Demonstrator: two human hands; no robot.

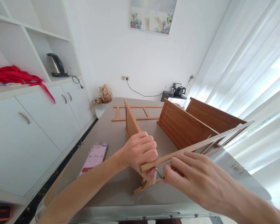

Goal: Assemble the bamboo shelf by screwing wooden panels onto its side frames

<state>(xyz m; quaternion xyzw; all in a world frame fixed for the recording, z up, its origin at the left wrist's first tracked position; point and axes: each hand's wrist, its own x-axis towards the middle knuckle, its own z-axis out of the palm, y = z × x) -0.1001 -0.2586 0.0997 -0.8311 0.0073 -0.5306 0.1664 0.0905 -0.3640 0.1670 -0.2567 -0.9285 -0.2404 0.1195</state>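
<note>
A wooden frame stands on the table, with a long pale rail running from near me to the far right. My left hand is closed around the rail's near end, where a wooden panel meets it. In the fingers of my right hand is a bent metal hex key, its tip at the side of the rail near that end. The right fingers partly cover the key, so its far part is hidden. Two more brown panels join the rail farther right.
A ladder-like wooden frame lies at the table's far side. To the left is a phone showing a timer. Several small screws lie at the right. White cabinets line the left; a curtain hangs at the right.
</note>
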